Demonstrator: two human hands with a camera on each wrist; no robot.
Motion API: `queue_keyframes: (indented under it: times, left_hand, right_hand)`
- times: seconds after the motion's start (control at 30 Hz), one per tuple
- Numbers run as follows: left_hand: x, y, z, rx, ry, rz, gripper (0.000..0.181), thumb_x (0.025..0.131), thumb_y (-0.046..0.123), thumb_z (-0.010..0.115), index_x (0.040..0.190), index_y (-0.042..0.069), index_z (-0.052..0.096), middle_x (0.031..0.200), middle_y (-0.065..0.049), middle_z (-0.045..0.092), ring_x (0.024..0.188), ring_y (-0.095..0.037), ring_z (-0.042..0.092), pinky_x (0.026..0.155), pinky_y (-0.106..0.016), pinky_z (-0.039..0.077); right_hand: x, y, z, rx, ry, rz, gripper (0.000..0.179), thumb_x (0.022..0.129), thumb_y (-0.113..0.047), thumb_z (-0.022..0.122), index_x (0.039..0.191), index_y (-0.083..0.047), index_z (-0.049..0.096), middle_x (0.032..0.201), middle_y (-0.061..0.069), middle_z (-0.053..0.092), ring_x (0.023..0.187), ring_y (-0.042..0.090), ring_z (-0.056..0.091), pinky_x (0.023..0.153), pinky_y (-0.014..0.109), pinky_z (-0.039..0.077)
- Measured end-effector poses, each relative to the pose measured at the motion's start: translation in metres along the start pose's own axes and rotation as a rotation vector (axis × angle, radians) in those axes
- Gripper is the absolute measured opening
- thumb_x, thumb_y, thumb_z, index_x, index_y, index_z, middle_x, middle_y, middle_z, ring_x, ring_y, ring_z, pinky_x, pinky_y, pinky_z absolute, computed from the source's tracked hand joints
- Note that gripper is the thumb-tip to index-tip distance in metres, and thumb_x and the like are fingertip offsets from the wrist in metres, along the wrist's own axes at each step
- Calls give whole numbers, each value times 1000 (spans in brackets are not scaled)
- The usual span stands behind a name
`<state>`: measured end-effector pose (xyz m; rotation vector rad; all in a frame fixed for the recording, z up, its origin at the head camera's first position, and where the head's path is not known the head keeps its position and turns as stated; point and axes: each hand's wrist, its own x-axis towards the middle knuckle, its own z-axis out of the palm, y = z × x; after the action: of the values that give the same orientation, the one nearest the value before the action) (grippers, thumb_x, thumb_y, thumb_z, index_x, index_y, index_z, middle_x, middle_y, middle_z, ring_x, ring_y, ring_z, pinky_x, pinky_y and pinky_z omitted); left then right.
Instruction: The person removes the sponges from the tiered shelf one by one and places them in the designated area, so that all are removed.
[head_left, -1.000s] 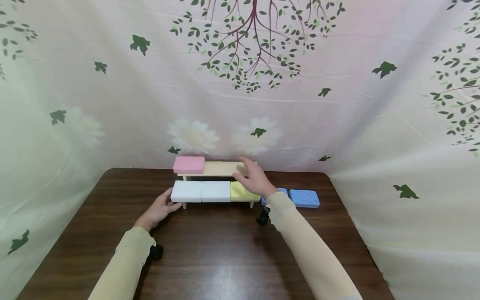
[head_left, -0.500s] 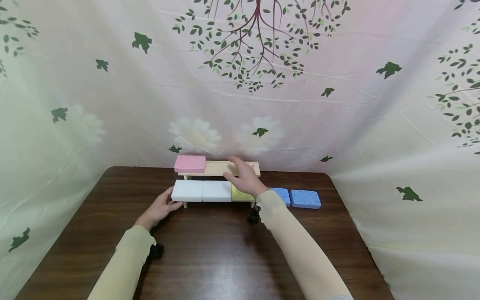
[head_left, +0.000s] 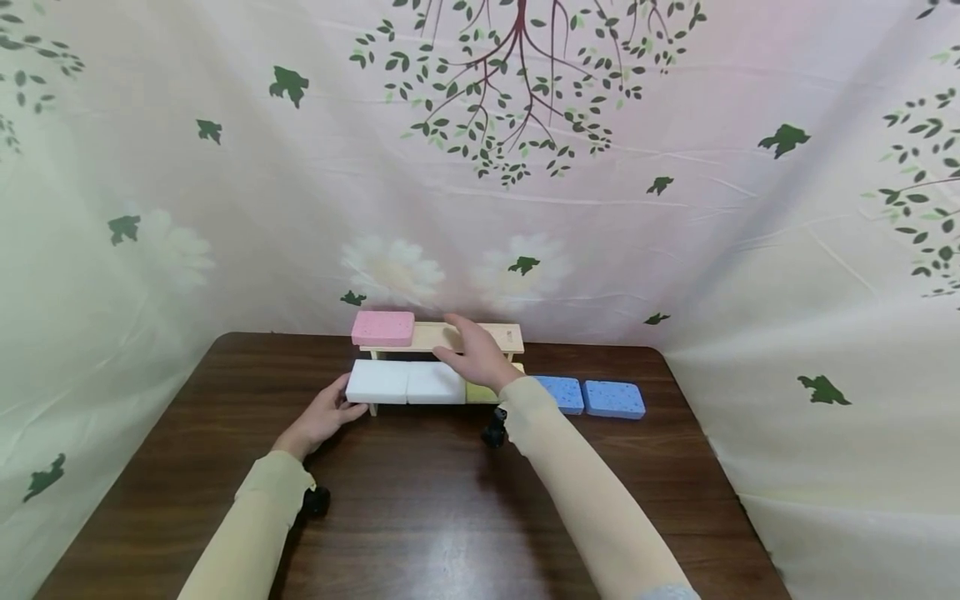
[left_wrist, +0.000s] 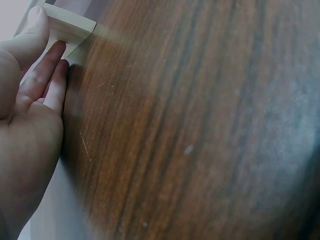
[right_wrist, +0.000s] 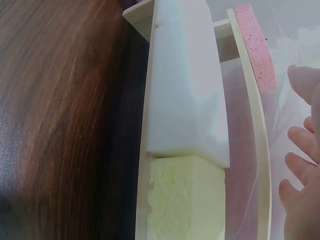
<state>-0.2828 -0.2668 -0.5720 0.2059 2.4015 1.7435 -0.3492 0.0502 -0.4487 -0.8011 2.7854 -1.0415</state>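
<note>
A two-level wooden rack stands at the back of the table. My left hand holds its lower left end; the left wrist view shows the thumb beside the board end and the other fingers near the leg. Two white sponges and a yellow sponge lie in a row on the lower shelf. At the left of the upper shelf rests a pink sponge. My right hand hovers over the rack with its fingers extended and apart, holding nothing, and partly covers the yellow sponge.
Two blue sponges lie side by side on the dark wooden table, right of the rack; my right sleeve partly covers the nearer one. A printed cloth hangs close behind the table.
My right hand has moved left along the rack, revealing the upper shelf's right end and more of the blue sponge. My left hand has kept its place at the rack's end.
</note>
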Motion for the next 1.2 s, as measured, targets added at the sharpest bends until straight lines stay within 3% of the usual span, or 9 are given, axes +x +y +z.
queue_keyframes:
  times: [0.23,0.57,1.2]
  left_hand:
    - [1,2,6,32,-4,11,75,103,9,68,165,2,26,163,-27,37,147,-42,40,119,-55,37]
    - [0,7,12,12,12,3,77,102,4,67,165,0,22,164,-29,33,148,-43,38,121,-58,33]
    - [-1,4,2,17,21,-6,77,102,8,69,165,2,25,165,-26,34,150,-42,36,123,-58,30]
  right_hand:
    - [4,-1,7,-3,-20,1,75,105,-39,64,165,-8,32,167,10,39,152,28,39,123,45,37]
    - [10,-7,17,-36,-28,14,73,106,-37,64,164,-6,33,166,11,40,153,27,39,124,43,36]
    - [35,-31,37,-135,22,-7,69,103,-39,68,158,-6,42,153,11,56,135,27,57,112,41,48]
